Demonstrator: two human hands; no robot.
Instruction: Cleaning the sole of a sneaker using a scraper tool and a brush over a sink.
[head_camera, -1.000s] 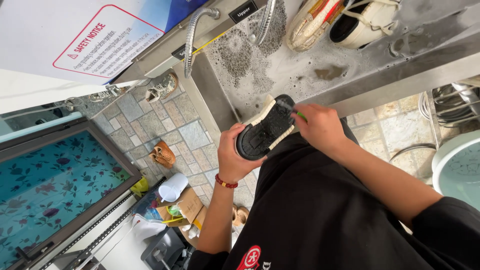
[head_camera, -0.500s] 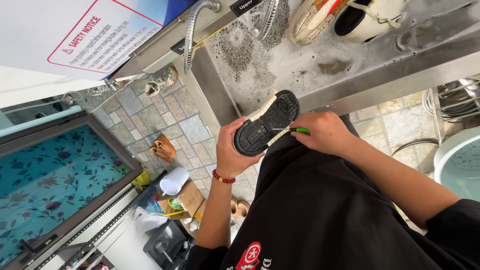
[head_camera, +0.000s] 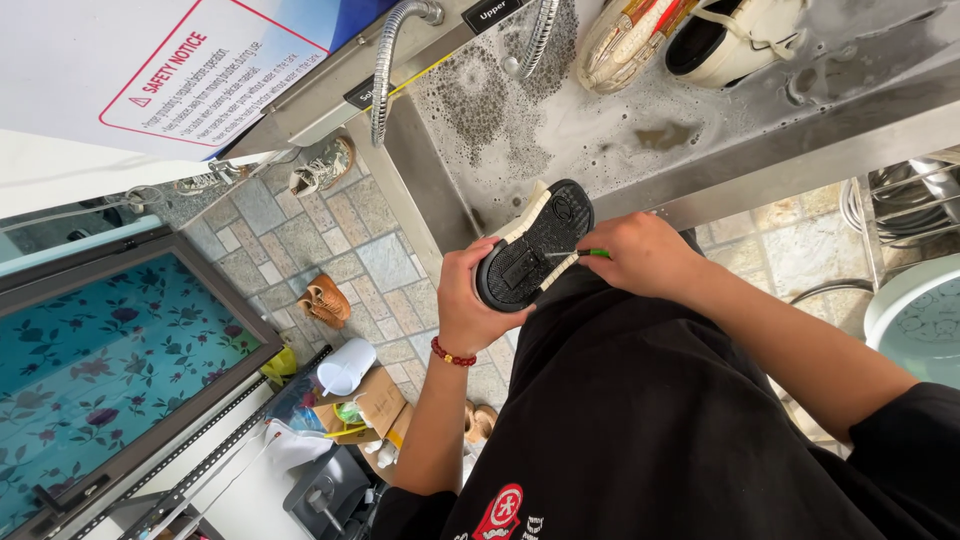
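Here the left hand (head_camera: 468, 300) grips a shoe (head_camera: 535, 245), right hand (head_camera: 645, 255) brushing its sole.

Bright, even daylight across the head view — no hard shadows, just soft shade under the steel sink (head_camera: 560, 215) rim and a dim patch at the lower left by the floral panel (head_camera: 110, 380). Mild glare on the wet sink floor and the white sign (head_camera: 150, 70), which is close to blown out; the black shirt (head_camera: 680, 420) holds little detail. Focus is sharp at centre on the shoe sole (head_camera: 530, 250) and both hands, with wide-angle stretch and slight softness toward the corners — straight edges bow near the frame borders.
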